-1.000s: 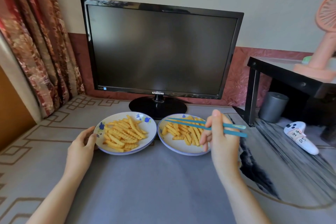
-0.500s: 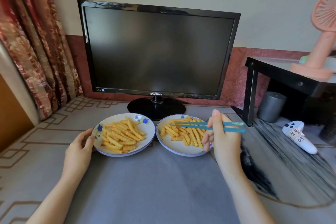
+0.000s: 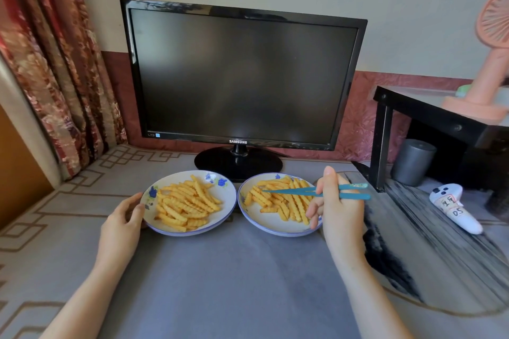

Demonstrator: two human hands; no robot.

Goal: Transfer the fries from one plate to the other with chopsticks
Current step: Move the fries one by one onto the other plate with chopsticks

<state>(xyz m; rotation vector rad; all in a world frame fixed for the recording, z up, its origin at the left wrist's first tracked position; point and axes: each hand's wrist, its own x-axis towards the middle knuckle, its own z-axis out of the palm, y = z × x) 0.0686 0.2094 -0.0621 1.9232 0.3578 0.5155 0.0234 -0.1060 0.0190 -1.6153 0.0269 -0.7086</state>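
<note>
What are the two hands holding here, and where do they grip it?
The right hand grips the blue chopsticks toward their thick rear ends, tips over the right plate. The left hand holds the left plate by its left rim.

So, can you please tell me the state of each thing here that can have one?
Monitor, off, screen dark.
Left plate, loaded with fries, rim held by the left hand.
Right plate, loaded with fries.
Chopsticks, held in the right hand, tips nearly closed above the right plate's fries.
Fan, cannot tell whether it runs.
</note>
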